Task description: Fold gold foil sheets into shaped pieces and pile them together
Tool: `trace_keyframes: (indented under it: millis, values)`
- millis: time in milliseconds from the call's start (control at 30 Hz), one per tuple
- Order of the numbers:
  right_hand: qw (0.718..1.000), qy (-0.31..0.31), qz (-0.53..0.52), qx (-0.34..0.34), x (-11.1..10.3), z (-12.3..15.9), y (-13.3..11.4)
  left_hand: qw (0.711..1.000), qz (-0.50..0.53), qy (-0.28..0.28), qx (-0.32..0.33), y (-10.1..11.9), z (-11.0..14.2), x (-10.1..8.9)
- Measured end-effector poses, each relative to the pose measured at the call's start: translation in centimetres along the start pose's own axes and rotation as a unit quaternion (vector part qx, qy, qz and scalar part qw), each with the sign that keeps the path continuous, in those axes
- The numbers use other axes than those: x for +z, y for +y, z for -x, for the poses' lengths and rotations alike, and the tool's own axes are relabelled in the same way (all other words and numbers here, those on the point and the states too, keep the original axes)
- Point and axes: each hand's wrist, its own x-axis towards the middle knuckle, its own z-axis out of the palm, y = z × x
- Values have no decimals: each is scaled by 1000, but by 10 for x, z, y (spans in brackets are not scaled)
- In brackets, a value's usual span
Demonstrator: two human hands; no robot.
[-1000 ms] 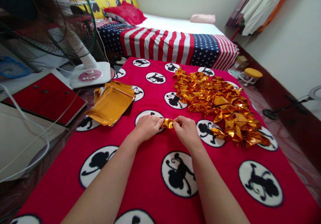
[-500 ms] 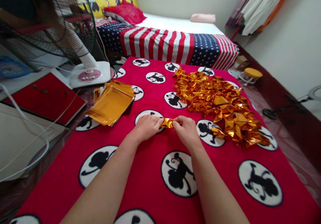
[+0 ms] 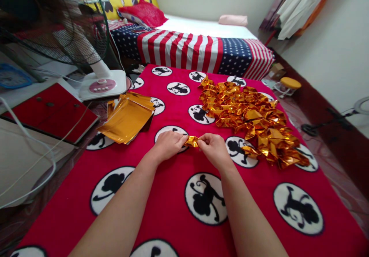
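Note:
Between my two hands is a small folded piece of gold foil paper (image 3: 192,141), just above the red cloth with monkey prints (image 3: 173,180). My left hand (image 3: 170,143) pinches its left end, and my right hand (image 3: 212,146) pinches the right end. Part of the piece is covered by the fingers. To the right lies a heap of folded gold foil pieces (image 3: 245,113), with one of them at its near left edge close to my right hand. A stack of flat gold foil sheets (image 3: 127,118) rests on the cloth to the left of my left hand.
A standing fan (image 3: 100,84) is at the left beside a red-doored cabinet (image 3: 52,109) with loose cables. Beyond the cloth is a bed (image 3: 184,49) with a striped, starred cover. A yellow-topped stool (image 3: 290,83) stands on the floor at the right.
Both hands keep their pinch on the folded foil piece, almost in the same place. The view has shifted very slightly; the heap and the stack look unchanged.

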Motion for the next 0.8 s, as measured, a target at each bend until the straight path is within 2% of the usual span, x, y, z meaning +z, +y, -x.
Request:
trace_keyframes:
  millis: [333, 800]
  values:
    - [995, -23, 100, 14, -9, 5, -9, 999, 40, 17, -17, 0, 1, 0]
    - [993, -4, 116, 14, -6, 6, -12, 998, 25, 27, -55, 1, 1, 4]
